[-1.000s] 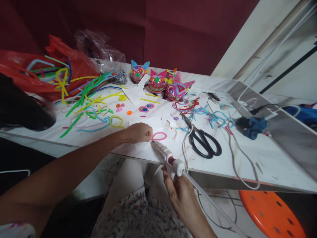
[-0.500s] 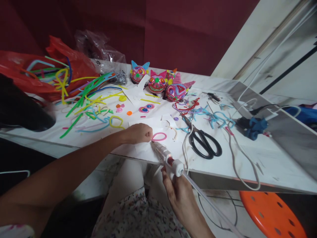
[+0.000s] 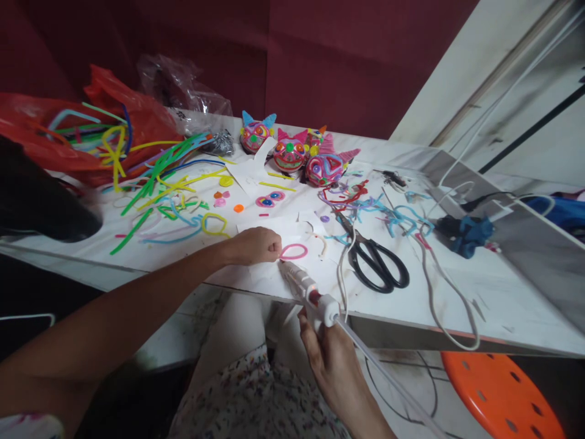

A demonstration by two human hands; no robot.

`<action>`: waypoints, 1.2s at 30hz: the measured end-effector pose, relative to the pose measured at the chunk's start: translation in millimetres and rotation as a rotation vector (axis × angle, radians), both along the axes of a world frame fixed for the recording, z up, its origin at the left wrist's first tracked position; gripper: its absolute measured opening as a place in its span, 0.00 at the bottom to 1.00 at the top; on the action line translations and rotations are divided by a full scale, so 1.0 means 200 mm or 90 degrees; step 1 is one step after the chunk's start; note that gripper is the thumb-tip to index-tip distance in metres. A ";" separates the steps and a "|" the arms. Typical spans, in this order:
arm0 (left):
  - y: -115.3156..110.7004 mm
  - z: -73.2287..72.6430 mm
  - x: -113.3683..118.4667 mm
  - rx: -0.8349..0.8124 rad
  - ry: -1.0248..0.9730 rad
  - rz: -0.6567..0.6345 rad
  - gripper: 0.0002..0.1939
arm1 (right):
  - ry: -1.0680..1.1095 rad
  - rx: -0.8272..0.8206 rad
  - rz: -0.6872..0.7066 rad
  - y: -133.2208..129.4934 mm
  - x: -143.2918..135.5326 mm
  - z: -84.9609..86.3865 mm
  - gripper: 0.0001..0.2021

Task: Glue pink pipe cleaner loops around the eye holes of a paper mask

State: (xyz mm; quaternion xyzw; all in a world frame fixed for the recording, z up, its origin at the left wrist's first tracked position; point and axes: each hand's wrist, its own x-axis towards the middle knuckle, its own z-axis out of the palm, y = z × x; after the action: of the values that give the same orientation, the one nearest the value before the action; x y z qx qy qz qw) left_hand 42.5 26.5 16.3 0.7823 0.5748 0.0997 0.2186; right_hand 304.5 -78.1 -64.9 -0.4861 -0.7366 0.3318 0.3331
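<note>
My left hand (image 3: 256, 246) is closed in a pinch on a pink pipe cleaner loop (image 3: 295, 251), which extends to the right of the fingertips. In my right hand (image 3: 329, 353) is a white hot glue gun (image 3: 304, 286), gripped by its handle, a long glue stick trailing from its back end. The gun's nozzle tip is beside the left fingertips, at the loop's near end; whether it touches cannot be made out. White paper (image 3: 286, 230) lies under the left hand. Black-handled scissors (image 3: 377, 262) lie to the right of the glue gun.
Several colourful animal-head ornaments (image 3: 291, 151) stand at the back of the table. Loose pipe cleaners (image 3: 167, 164) and a red plastic bag (image 3: 137, 116) fill the left side. Blue pipe cleaner scraps (image 3: 397, 219) and a white cord (image 3: 432, 292) lie right. An orange stool (image 3: 500, 393) stands below.
</note>
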 end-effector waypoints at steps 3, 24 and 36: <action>0.00 0.01 0.01 -0.004 0.008 0.001 0.05 | 0.006 -0.045 0.032 0.00 0.00 0.01 0.20; -0.01 0.02 0.00 -0.014 0.012 0.000 0.04 | 0.030 -0.065 0.022 -0.01 -0.01 0.06 0.20; 0.00 0.01 0.00 -0.009 0.014 -0.005 0.04 | -0.053 -0.051 0.047 -0.01 0.00 0.04 0.21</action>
State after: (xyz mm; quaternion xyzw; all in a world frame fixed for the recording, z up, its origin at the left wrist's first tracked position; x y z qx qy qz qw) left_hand 42.6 25.8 18.2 0.7840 0.5748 0.0862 0.2181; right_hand 305.0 -79.8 -57.1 -0.4851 -0.7533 0.3525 0.2701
